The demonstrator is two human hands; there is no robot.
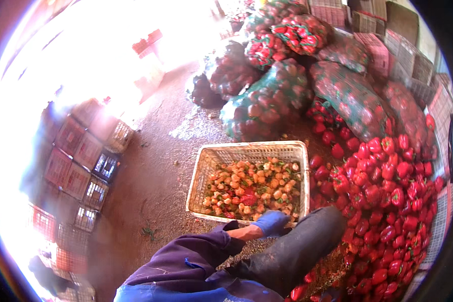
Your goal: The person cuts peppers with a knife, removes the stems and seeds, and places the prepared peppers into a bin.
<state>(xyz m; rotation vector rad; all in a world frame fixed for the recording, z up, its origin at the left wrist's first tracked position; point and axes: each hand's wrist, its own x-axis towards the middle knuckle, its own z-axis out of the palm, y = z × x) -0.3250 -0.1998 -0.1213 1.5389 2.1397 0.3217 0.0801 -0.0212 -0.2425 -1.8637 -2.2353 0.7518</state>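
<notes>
My left hand [272,223] at crate's [254,145] near edge; opening and grip unclear. My leg [307,236] hides near-right corner; red peppers [372,193] alongside.

No word, number, brand or sign can be read. Below the cream slatted plastic crate [256,151], at the lower edge of the view, the bright blue cloth garment [151,293] on the person bears small white marks [230,300] that look like lettering; they are cut off by the edge and too small to make out. Well to the left of the crate, the stacked reddish rectangular boxes [77,180] show faint paler patches on their faces, too blurred and washed out by glare to tell whether they are print.
</notes>
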